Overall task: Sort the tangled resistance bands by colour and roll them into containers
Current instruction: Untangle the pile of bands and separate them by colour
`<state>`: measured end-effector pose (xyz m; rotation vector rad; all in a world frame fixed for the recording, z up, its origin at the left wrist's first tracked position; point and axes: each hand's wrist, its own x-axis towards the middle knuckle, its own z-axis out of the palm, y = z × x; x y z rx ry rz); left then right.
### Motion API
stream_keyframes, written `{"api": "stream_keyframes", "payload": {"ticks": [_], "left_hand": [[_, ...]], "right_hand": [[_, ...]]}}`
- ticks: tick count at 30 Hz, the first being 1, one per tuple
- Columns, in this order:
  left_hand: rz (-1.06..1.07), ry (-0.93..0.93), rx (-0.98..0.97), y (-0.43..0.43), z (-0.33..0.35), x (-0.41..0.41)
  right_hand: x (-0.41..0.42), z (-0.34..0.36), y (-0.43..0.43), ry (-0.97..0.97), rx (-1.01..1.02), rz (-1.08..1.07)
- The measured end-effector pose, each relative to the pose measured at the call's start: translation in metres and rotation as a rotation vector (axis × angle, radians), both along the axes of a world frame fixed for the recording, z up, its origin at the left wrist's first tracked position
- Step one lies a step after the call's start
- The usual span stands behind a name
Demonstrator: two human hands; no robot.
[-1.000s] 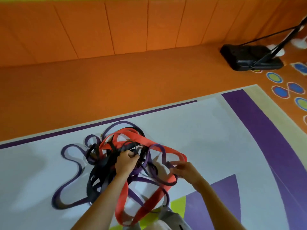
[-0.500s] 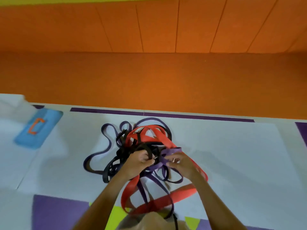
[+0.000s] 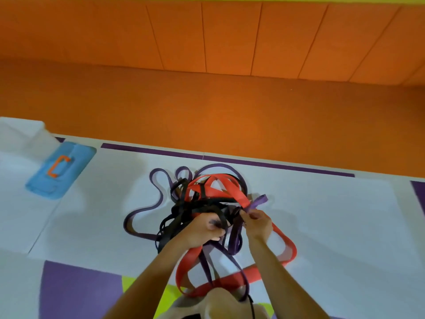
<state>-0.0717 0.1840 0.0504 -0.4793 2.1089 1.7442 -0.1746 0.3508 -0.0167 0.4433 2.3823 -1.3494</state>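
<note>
**What the tangle keeps from view**

Inside the tangle [image 3: 207,201], the left hand [image 3: 202,229] covers the crossing of the black bands [image 3: 181,210] it grips. The right hand [image 3: 258,223] hides part of the purple band [image 3: 259,200] it pinches. Nearer than the tangle, the red band [image 3: 287,247] passes behind a blurred pale shape [image 3: 220,300]. Left of the tangle, the blue pad [image 3: 61,168] bears an orange mark too smeared to read.

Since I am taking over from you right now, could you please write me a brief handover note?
Left hand grips black bands at the tangle's middle.
Right hand pinches a purple band below its loop end.
Red bands, purple and black lie knotted together on the white mat.
Done: nothing separated or rolled.
Left: free each colour, roll it, put it in containers; none are in view.
</note>
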Motion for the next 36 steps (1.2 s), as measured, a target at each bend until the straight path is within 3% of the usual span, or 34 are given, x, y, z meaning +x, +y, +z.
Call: {"api": "stream_keyframes", "payload": {"ticks": [3,6,8,11,13,18,21,23,26,30,33,36], "left_hand": [[-0.118,0.026,-0.015,-0.005,0.001,0.0],[-0.106,0.087,-0.02,-0.009,0.003,-0.006],[-0.068,0.153,-0.055,-0.011,0.003,-0.013],[0.028,0.255,-0.146,-0.016,0.0,-0.024],[0.072,0.295,-0.217,-0.019,-0.006,-0.03],[0.154,0.192,-0.251,-0.019,-0.022,-0.039],[-0.018,0.084,-0.289,-0.013,-0.032,-0.036],[-0.119,0.036,-0.275,-0.008,-0.035,-0.03],[-0.201,-0.013,-0.227,-0.006,-0.036,-0.023],[-0.284,-0.091,-0.087,-0.009,-0.028,-0.011],[-0.285,-0.079,-0.154,-0.021,-0.023,0.001],[-0.22,-0.141,-0.008,-0.037,-0.021,0.012]], "right_hand": [[-0.008,0.006,0.001,0.014,-0.027,-0.195],[-0.006,0.016,-0.005,-0.019,-0.154,-0.145],[0.003,0.024,-0.008,-0.068,-0.288,0.0],[0.019,0.029,-0.008,-0.106,-0.332,0.393],[0.03,0.033,-0.004,-0.167,-0.386,0.54],[0.046,0.048,0.007,-0.389,-0.544,0.43],[0.054,0.05,0.015,-0.432,-0.627,0.241],[0.061,0.052,0.021,-0.443,-0.664,0.248],[0.072,0.053,0.027,-0.393,-0.625,0.348],[0.076,0.054,0.02,-0.329,-0.672,0.209],[0.069,0.056,0.017,-0.123,-0.467,0.082],[0.052,0.054,0.022,-0.015,-0.199,-0.026]]}}
